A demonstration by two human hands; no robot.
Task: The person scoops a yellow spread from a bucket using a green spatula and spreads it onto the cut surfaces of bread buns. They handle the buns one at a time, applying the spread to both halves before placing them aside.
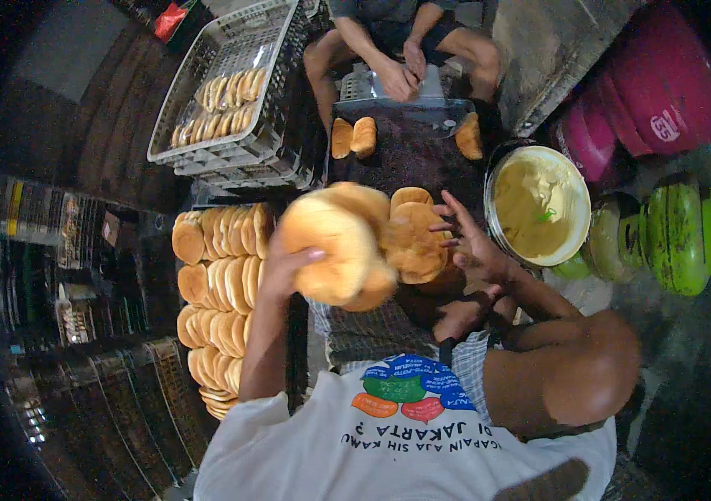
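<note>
My left hand (283,266) grips several round golden bread buns (327,247), blurred by motion, with the thumb across the front one. To their right, more buns (417,241) lie overlapped on the dark work surface (405,147). My right hand (478,247) is beside these, its fingers spread and the fingertips over their right edge; whether they touch is unclear. Left of my left hand, rows of buns (224,285) stand packed on edge. An open tub (583,206) of pale yellow cream is beyond my right hand, with a green object (545,216) in the cream.
Stacked plastic crates (205,149) hold bagged buns (230,91) at far left. Across from me sits a person whose hands (402,78) are over clear plastic (387,106). Loose buns (353,138) lie on the surface. Pink (662,94) and green gas cylinders (675,238) stand right.
</note>
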